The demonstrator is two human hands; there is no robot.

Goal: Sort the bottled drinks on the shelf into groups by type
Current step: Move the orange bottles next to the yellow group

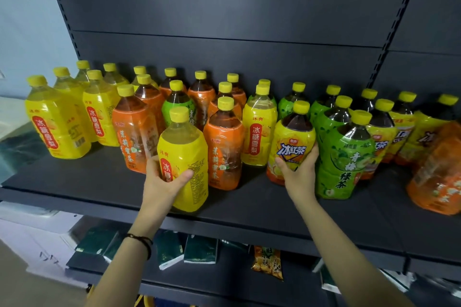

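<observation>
— What does the left hand (pixel 162 179) have?
— Its fingers and thumb are curled round the lower half of a yellow-labelled bottle (pixel 184 154), with the thumb lying across the front of the label. The bottle is upright near the front edge of the shelf (pixel 99 182), a little left of the middle. I cannot tell whether its base rests on the board.
— And the right hand (pixel 298 172)?
— It grips the red-tea bottle (pixel 290 142), the one with a yellow label and blue lettering, low down, with the fingers wrapped round its right side. That bottle leans slightly. A green-labelled bottle (pixel 341 157) is just beside it on the right and an orange-labelled bottle (pixel 224 152) is near on the left.
— How do the others stand?
— A yellow group (pixel 57 127) fills the shelf's left end. Orange ones stand behind the middle, and green and red-tea ones stand toward the right. At the right end a tilted orange bottle (pixel 439 174) shows, blurred.
— Anything below?
— A lower shelf (pixel 224 274) carries dark green packets (pixel 199 249) and a snack bag (pixel 268 262). A dark bracelet (pixel 142 242) circles the left wrist.
</observation>
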